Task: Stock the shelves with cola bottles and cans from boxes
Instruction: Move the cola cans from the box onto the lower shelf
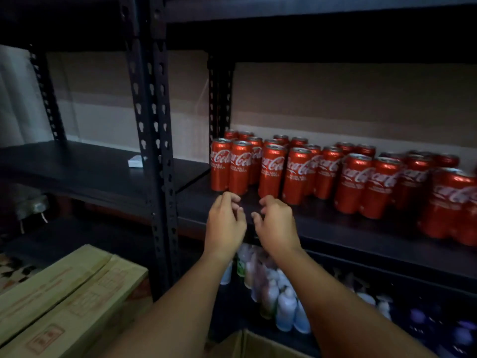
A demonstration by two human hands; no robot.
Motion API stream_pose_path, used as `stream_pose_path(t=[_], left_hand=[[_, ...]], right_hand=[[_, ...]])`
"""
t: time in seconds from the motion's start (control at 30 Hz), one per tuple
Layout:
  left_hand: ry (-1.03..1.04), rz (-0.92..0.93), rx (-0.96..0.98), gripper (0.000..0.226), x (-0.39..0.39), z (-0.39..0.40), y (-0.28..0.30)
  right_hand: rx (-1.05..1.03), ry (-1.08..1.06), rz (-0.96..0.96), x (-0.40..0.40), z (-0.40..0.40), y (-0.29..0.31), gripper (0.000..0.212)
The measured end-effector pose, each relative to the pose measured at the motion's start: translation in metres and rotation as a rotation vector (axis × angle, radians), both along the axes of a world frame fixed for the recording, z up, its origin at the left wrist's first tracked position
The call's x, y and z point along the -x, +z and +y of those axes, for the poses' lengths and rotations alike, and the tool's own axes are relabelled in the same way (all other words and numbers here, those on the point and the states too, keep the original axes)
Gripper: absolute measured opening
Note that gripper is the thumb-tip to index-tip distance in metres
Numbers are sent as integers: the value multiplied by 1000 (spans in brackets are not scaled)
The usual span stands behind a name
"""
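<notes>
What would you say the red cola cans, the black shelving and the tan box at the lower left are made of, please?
Red cola cans: likely thin metal, glossy, given the silvery rims and highlights.
Black shelving: seemingly painted metal, matt, with punched keyhole slots in its upright.
Tan box: cardboard, dull, with folded flaps and red printing.

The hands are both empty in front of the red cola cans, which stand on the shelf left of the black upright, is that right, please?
Not quite: the head view shows the red cola cans on the shelf right of the black upright. Both hands, left and right, are empty.
</notes>
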State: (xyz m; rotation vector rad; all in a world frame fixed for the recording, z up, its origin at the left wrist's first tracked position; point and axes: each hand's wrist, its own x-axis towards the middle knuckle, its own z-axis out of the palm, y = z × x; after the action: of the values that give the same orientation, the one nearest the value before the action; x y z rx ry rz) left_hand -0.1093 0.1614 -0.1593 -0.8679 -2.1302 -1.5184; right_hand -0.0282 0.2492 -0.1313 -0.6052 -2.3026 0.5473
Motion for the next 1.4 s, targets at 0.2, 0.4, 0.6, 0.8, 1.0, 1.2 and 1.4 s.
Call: stream_pose_path(t=[0.2, 0.4, 0.6, 0.8, 1.0, 1.2, 1.4], left_hand=[[-159, -91, -7, 19, -73, 4, -49], [-213, -284, 207, 14, -128, 12, -144], [-229, -578, 542, 20, -171, 18, -262], [-238, -633, 866, 34, -189, 21, -354], [-311, -743, 925, 43, -187, 54, -389], [-371, -928, 881, 60, -187, 77, -421], [-345, -1040, 898, 89, -182, 84, -433]], right_hand=[[4, 22, 116, -74, -10, -41, 18], [206, -115, -126, -147, 4, -131, 17], [401, -230, -432, -206, 23, -232, 13], [508, -292, -742, -231, 39, -313, 13], [574, -235, -829, -228, 59, -357, 21], [593, -204, -937, -224, 79, -388, 60], [681, -183, -946, -216, 84, -397, 62]])
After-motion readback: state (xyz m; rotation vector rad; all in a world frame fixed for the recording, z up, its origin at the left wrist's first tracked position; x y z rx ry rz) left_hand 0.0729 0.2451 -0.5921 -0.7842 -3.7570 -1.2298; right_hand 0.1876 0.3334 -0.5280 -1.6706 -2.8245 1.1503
